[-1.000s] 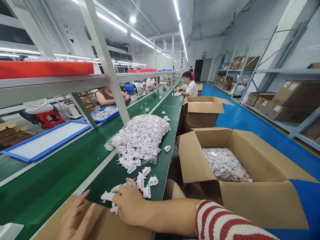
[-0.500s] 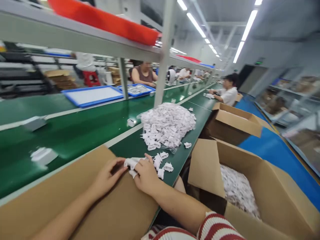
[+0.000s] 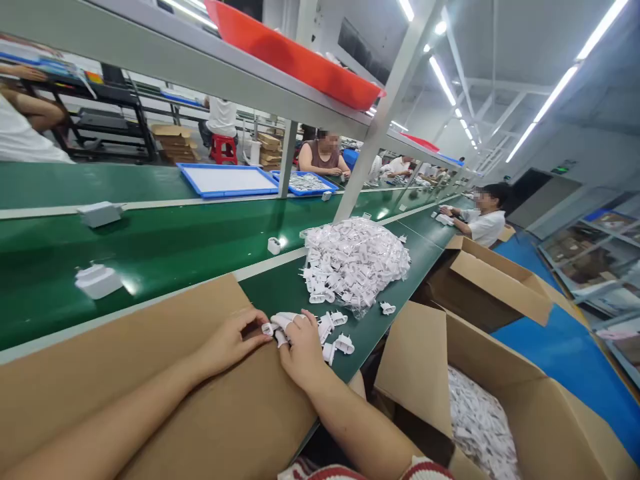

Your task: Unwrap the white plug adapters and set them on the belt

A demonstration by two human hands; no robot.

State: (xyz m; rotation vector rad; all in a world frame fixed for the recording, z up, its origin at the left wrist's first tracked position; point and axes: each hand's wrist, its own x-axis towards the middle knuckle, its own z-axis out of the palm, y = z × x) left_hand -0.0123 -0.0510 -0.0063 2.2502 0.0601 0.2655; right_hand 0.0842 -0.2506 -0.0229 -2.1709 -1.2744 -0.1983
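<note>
Over the cardboard in front of me, my left hand (image 3: pixel 244 341) pinches a small white plastic plug part (image 3: pixel 268 329) between thumb and fingertips. My right hand (image 3: pixel 304 348) meets it from the other side, fingers closed on the same part. White finger covers (image 3: pixel 286 321) are on some right fingers and partly hide the contact. Just beyond my right hand lie several loose white plug parts (image 3: pixel 344 344) with pins. Behind them, a clear plastic bag (image 3: pixel 357 260) heaped with the same parts rests on the green bench.
White adapter housings (image 3: pixel 99 281) stand on the green belt (image 3: pixel 165 257) to the left. Brown cardboard (image 3: pixel 100 380) lies under my forearms. At right is an open carton (image 3: pixel 417 360) of white parts. A slanting post (image 3: pixel 373 150) supports the overhead shelf. Co-workers sit farther along.
The camera view has turned left, so the scene appears shifted rightward. My hands stay together at the white part, which shows more clearly between the fingertips now.
</note>
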